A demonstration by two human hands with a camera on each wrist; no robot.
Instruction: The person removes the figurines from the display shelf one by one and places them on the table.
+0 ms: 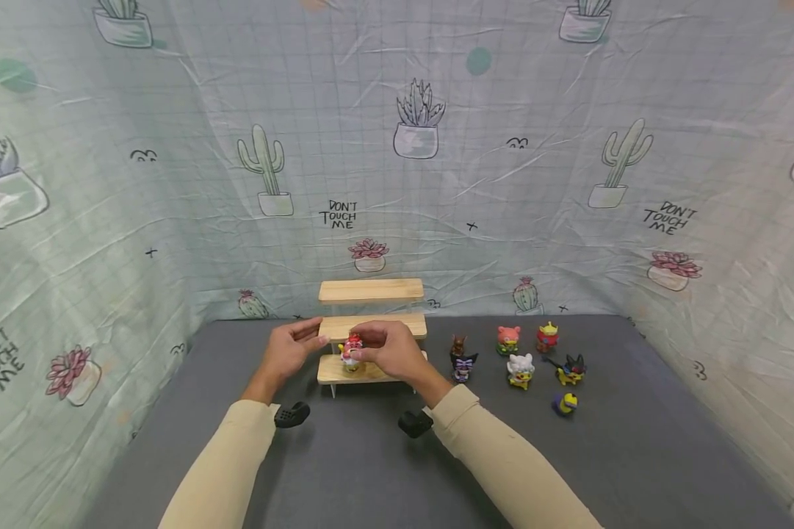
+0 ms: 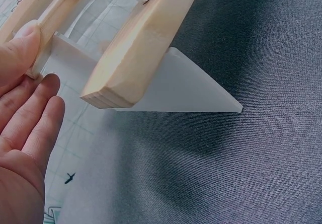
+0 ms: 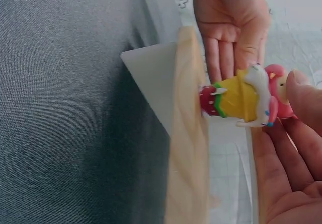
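Note:
My right hand (image 1: pixel 399 353) pinches a small toy figurine (image 3: pixel 241 97) by its pink head, between thumb and fingers. The figurine has a yellow body, a white dripping collar and a red base with green trim. It stands upright at the left part of the lowest step (image 1: pixel 380 372) of a three-tier wooden display stand, base right at the board in the right wrist view. My left hand (image 1: pixel 289 354) holds the left end of the middle step (image 1: pixel 403 325), thumb on top and fingers below. White side supports (image 2: pixel 176 85) carry the boards.
Right of the stand, several figurines stand on the grey cloth: a brown one (image 1: pixel 459 344), a purple-black one (image 1: pixel 463 369), a pink one (image 1: pixel 508 339), a white one (image 1: pixel 520 369), a red-and-yellow one (image 1: pixel 547 336), a black-eared one (image 1: pixel 571 369) and a yellow-blue one (image 1: pixel 566 403). A cactus-print curtain (image 1: pixel 370 176) hangs behind.

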